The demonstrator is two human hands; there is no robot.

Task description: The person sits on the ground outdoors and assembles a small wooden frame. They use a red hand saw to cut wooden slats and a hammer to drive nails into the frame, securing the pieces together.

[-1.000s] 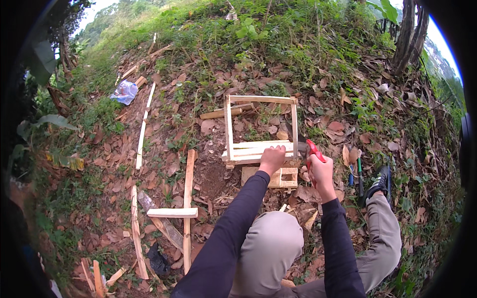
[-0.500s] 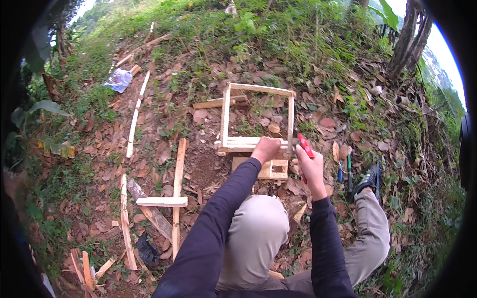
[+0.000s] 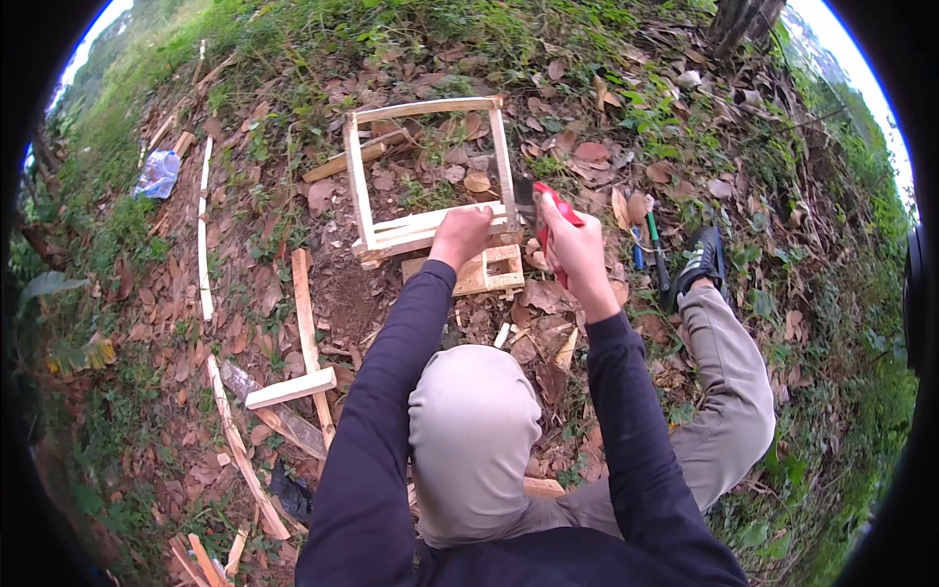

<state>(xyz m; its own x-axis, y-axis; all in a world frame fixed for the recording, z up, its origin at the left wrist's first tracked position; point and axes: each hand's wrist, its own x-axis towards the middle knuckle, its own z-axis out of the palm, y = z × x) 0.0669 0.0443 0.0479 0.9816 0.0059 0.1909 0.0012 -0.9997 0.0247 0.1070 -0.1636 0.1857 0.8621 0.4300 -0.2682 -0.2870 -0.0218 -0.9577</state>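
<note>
Wooden frame (image 3: 427,166) lies on the leaves in the upper middle of the picture. My left hand (image 3: 460,235) presses down on its near rail, fingers curled together. My right hand (image 3: 575,247) is wrapped tight around a red-handled saw (image 3: 548,210) at the frame's right corner. Its blade is mostly hidden. Everything sits higher in the picture than 1 second ago.

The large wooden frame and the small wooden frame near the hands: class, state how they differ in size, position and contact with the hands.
The large frame is much bigger than the small frame. The large frame lies farther from the person; the small frame sits nearer, partly under its near rail. The left hand presses on the large frame, while neither hand plainly touches the small frame. The right hand grips a red-handled saw at the large frame's corner. Both are pale, bare wood.
</note>
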